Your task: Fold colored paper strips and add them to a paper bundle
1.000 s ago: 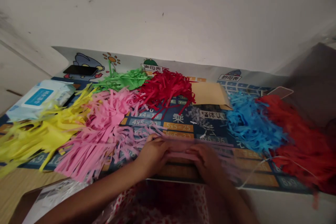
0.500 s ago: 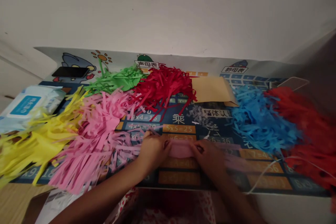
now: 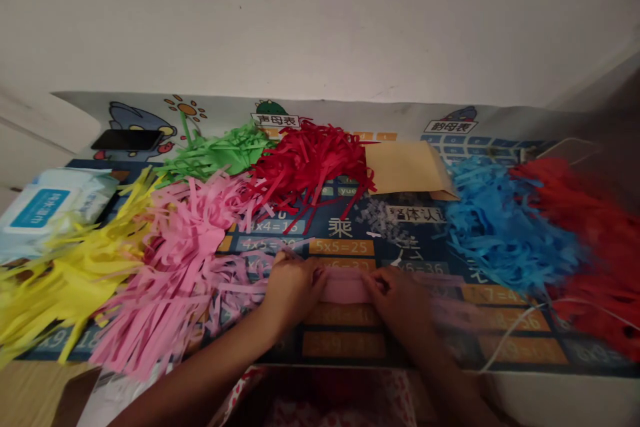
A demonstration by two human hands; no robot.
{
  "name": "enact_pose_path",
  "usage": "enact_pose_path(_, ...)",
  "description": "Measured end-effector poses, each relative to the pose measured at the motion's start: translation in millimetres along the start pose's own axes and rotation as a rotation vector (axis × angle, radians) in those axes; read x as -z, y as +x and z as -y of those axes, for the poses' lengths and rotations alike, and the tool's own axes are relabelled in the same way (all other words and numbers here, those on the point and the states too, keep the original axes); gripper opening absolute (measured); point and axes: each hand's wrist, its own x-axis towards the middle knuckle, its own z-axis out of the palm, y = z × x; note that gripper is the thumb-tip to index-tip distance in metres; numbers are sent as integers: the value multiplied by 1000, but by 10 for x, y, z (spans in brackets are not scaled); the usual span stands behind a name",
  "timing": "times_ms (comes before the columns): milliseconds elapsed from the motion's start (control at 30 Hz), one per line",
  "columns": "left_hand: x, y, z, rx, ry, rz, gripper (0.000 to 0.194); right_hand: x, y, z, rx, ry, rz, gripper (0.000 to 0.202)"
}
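Note:
A pale pink paper strip (image 3: 346, 285) with fringed ends is stretched level between my two hands, low in the middle of the view. My left hand (image 3: 294, 285) pinches its left end, fringe spreading out beyond the wrist. At the right end, my right hand (image 3: 397, 293) grips it between thumb and fingers, with more fringe showing faintly past the hand. Pink fringed paper (image 3: 175, 260) lies left of my left hand, beside yellow fringed paper (image 3: 85, 273).
Green (image 3: 220, 152) and red fringed paper (image 3: 310, 163) lie behind, near a tan envelope (image 3: 407, 170). Blue fringed paper (image 3: 510, 227) and orange-red paper (image 3: 595, 240) are at right, with a white cord (image 3: 513, 327). A wipes pack (image 3: 50, 207) and phone (image 3: 127, 140) sit left.
The view has shifted slightly. Both hands keep their hold on the pink strip, with no clear change in their grip.

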Motion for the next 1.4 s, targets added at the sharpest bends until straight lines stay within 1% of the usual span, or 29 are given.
enact_pose_path(67, 8, -6, -13, -4, 9, 14, 19, -23, 14, 4, -17, -7, 4, 30)
enact_pose_path(133, 30, -13, -34, -41, 46, -32, 12, -12, 44, -38, -60, 18, 31, 24)
enact_pose_path(200, 64, -7, -55, -169, 123, -125, 9, 69, 63, -139, -120, 50, 43, 16)
enact_pose_path(233, 82, 3, -60, -266, 170, -153, 10, 138, 57, -201, -133, 43, 10, 14)
enact_pose_path(267, 102, 16, -62, -378, 218, -156, 10, 221, 34, -259, -119, 16, -50, 18)
enact_pose_path(300, 122, 31, -61, -493, 258, -129, 9, 309, -6, -305, -67, -27, -122, 25)
enact_pose_path(333, 142, 45, -58, -597, 289, -85, 10, 392, -61, -331, 21, -77, -181, 29)
enact_pose_path(367, 163, 54, -59, -676, 315, -41, 11, 461, -126, -335, 138, -123, -209, 29)
enact_pose_path(400, 185, 57, -65, -731, 336, -5, 12, 506, -194, -318, 268, -154, -206, 26)
enact_pose_path(433, 207, 51, -79, -757, 351, 13, 12, 524, -257, -287, 392, -173, -174, 22)
enact_pose_path(500, 241, 15, -134, -731, 372, 18, 15, 482, -332, -220, 568, -189, -106, 24)
enact_pose_path(567, 247, -42, -203, -679, 391, 0, 24, 379, -317, -199, 641, -176, -103, 25)
enact_pose_path(633, 211, -94, -250, -647, 408, -21, 30, 284, -228, -243, 638, -133, -141, 22)
enact_pose_path(700, 137, -124, -252, -636, 425, -41, 26, 244, -113, -312, 598, -87, -173, 18)
enact_pose_path(800, 9, -128, -182, -612, 443, -109, 15, 306, 5, -348, 534, -45, -152, 15)
enact_pose_path(867, -48, -121, -129, -585, 417, -168, 12, 382, 11, -283, 503, -36, -135, 16)
enact_pose_path(933, -64, -117, -99, -564, 369, -200, 12, 426, -32, -165, 479, -32, -125, 21)
enact_pose_path(1000, -48, -119, -91, -553, 337, -202, 12, 398, -89, -48, 487, -36, -122, 28)
enact_pose_path(1067, -21, -126, -90, -548, 323, -200, 13, 309, -128, 4, 520, -59, -148, 27)
enact_pose_path(1133, -6, -137, -86, -544, 311, -206, 12, 215, -143, -32, 543, -85, -190, 17)
enact_pose_path(1200, -10, -155, -79, -544, 301, -218, 10, 171, -154, -108, 528, -97, -205, 15)
enact_pose_path(1300, -34, -193, -85, -531, 303, -198, 15, 186, -184, -139, 471, -120, -180, 18)
enact_pose_path(1333, -41, -207, -88, -528, 307, -185, 16, 189, -192, -115, 480, -127, -170, 20)
enact_pose_path(1400, -42, -230, -81, -515, 313, -156, 17, 161, -189, -50, 549, -133, -127, 21)
